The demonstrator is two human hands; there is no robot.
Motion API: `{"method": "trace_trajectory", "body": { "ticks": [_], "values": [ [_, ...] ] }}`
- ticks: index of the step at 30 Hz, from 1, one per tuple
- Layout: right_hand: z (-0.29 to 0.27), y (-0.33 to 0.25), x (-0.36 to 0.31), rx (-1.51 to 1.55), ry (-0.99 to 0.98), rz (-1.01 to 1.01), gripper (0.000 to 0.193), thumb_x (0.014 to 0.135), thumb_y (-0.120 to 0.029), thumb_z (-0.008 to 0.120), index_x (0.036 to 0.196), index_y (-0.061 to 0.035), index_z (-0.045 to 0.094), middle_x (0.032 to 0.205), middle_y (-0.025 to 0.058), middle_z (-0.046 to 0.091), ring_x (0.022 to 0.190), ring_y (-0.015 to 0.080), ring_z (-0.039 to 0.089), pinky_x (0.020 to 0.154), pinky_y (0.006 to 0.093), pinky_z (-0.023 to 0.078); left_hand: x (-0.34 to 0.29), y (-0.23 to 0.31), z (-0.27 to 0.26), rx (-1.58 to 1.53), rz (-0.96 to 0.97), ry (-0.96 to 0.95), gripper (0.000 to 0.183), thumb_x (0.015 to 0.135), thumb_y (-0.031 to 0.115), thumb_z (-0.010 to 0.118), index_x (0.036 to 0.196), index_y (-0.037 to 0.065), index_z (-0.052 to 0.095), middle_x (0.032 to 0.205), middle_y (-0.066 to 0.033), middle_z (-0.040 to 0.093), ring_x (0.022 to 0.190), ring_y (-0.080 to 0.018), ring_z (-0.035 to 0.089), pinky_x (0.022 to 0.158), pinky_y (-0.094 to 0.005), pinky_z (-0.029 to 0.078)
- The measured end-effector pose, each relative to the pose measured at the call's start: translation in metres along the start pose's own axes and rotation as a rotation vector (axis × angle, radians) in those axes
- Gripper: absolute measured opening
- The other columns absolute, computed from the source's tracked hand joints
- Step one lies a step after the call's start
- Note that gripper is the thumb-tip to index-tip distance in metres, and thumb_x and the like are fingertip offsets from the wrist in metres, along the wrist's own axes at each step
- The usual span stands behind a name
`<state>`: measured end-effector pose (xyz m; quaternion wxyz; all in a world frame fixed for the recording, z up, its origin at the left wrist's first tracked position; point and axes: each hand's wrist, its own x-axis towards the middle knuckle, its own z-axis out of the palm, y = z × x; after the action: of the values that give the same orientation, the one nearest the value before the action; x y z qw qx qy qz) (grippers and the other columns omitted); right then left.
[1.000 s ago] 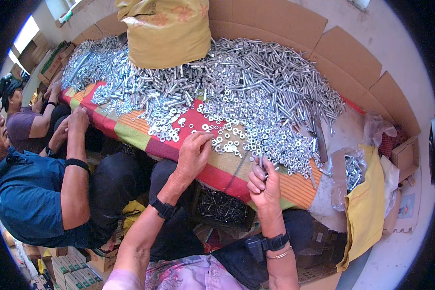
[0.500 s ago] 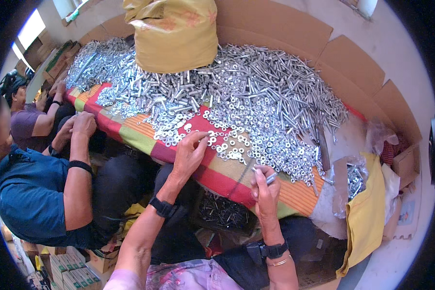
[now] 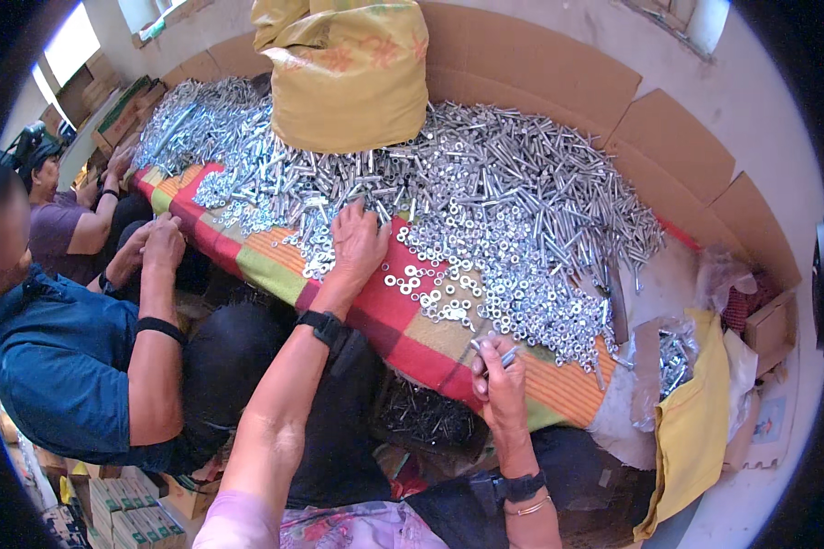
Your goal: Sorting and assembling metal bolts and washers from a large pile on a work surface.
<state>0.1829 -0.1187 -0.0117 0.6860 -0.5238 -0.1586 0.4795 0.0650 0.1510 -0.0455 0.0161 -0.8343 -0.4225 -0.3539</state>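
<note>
My left hand (image 3: 359,240) is over the near edge of the metal pile, its fingers bent and slightly apart among silver sleeves (image 3: 325,174) and washers; nothing shows held in it, though its fingertips are partly hidden. Closer to me, my right hand (image 3: 504,389) is closed around short silver metal rods (image 3: 508,356), one end poking out past the thumb. Loose flat washers (image 3: 412,284) lie between the hands on a red, green and orange checked cloth (image 3: 375,306). Small nuts (image 3: 558,320) are heaped beyond my right hand.
A full yellow sack (image 3: 348,91) stands on the pile, before a cardboard wall (image 3: 540,55). Below the cloth's edge is a box of dark screws (image 3: 426,412). At right are a plastic bag of metal parts (image 3: 676,357) and yellow sacking (image 3: 691,430). Two people sit at left, one in a blue shirt (image 3: 64,357).
My left hand has moved away from the loose washers, left and farther into the pile, and its pinched fingers have spread. My right hand keeps its rods in nearly the same place. The view has shifted slightly.
</note>
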Motion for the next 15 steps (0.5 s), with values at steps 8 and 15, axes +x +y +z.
{"method": "trace_trajectory", "body": {
  "ticks": [8, 15],
  "values": [
    [0.000, -0.005, -0.003, 0.099, -0.043, 0.103, 0.014, 0.088, -0.019, 0.055, 0.089, -0.0052, 0.056, 0.062, -0.0006, 0.051, 0.039, 0.0023, 0.037, 0.032, 0.0168, 0.023, 0.006, -0.007, 0.005, 0.055, 0.005, 0.023, 0.018, 0.071, 0.014, 0.059, 0.082, 0.000, 0.059, 0.106, -0.0151, 0.053, 0.097, -0.0312, 0.049, 0.082, -0.0451, 0.036],
    [-0.002, -0.003, -0.001, 0.143, -0.022, 0.116, 0.012, 0.087, -0.018, 0.056, 0.089, -0.0057, 0.055, 0.063, -0.0005, 0.051, 0.040, 0.0020, 0.037, 0.032, 0.0167, 0.023, -0.024, 0.040, -0.055, -0.834, -0.323, -0.379, 0.017, 0.083, 0.013, 0.060, 0.089, -0.002, 0.057, 0.075, -0.0024, 0.059, 0.070, -0.0075, 0.053, 0.062, -0.0226, 0.045]
  ]
}}
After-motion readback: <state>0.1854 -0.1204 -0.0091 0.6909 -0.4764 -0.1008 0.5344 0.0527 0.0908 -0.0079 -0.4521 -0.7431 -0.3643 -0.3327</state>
